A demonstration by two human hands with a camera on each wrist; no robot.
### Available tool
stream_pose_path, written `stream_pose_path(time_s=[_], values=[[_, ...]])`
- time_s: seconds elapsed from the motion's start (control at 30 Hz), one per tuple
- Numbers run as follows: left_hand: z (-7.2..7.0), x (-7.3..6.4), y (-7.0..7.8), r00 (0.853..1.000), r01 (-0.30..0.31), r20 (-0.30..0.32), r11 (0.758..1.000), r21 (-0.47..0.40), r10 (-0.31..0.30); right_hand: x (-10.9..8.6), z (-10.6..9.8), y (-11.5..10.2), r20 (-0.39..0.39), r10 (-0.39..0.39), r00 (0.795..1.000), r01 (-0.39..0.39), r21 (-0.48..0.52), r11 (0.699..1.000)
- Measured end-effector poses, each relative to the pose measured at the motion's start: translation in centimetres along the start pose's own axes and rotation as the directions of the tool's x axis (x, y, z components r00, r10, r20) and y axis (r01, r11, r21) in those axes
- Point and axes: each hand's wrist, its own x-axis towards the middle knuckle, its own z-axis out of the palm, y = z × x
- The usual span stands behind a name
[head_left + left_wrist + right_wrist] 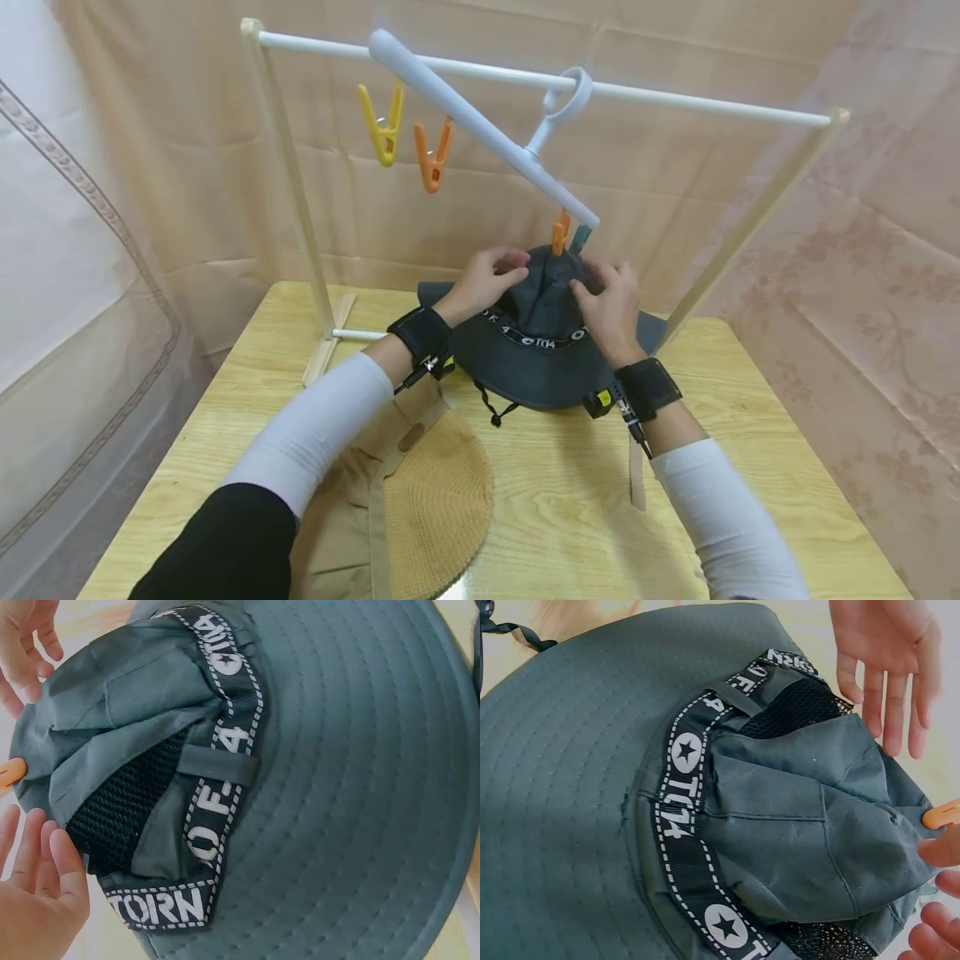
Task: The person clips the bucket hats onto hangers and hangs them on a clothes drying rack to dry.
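A dark bucket hat [536, 375] with a wide stitched brim and a lettered band hangs crown-up from an orange clothespin [560, 235] and a dark green clothespin [580, 239]. Both clothespins are on the low right end of a tilted light-grey hanger [480, 121]. My left hand [486, 282] is beside the left of the crown, its fingers fairly straight in the left wrist view. At the crown's right side is my right hand [611, 307], fingers loosely bent close to the fabric; whether it touches is hard to tell. Mesh panels [124, 802] show in the crown's sides.
The hanger hooks over the white bar [697, 102] of a wooden-sided rack. Yellow [384, 125] and orange clothespins [432, 158] hang at its raised left end. A tan hat with a woven part [438, 500] lies at the front of the wooden table [555, 517]. Curtains surround it.
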Motion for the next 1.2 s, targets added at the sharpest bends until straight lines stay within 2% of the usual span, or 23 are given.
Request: stream_pose_path(time_s=[0.13, 0.4, 0.63, 0.8, 0.93, 1.07, 1.2], values=[[-0.2, -0.5, -0.1, 1.0, -0.001, 0.002, 1.0, 0.018, 0.001, -0.5, 0.0, 0.1, -0.005, 0.013, 1.0, -0.013, 0.028, 1.0], [-0.6, -0.9, 0.0, 0.999, 0.006, -0.037, 0.997, 0.075, -0.003, -1.0, -0.2, 0.1, 0.056, 0.033, 0.998, -0.036, 0.058, 0.998], [-0.8, -1.7, -0.4, 1.0, 0.022, -0.002, 0.994, 0.105, -0.022, -1.5, -0.4, 0.4, 0.101, 0.055, 0.993, -0.064, 0.091, 0.994], [-1.0, -2.5, -0.8, 0.998, 0.058, 0.025, 0.991, 0.117, -0.061, -2.0, -0.3, 0.3, 0.108, 0.041, 0.993, -0.052, 0.105, 0.993], [-1.3, -3.1, -0.9, 0.997, 0.062, 0.037, 0.986, 0.153, -0.068, -2.3, -0.1, 0.2, 0.114, 0.028, 0.993, -0.04, 0.106, 0.994], [-1.5, -3.6, -0.8, 0.995, 0.091, 0.017, 0.966, 0.241, -0.098, -2.6, -0.2, -0.2, 0.157, 0.041, 0.987, -0.055, 0.086, 0.995], [-1.7, -4.1, -1.1, 0.987, 0.155, -0.022, 0.924, 0.35, -0.158, -3.1, 0.0, -0.5, 0.206, 0.048, 0.977, -0.063, 0.065, 0.996]])
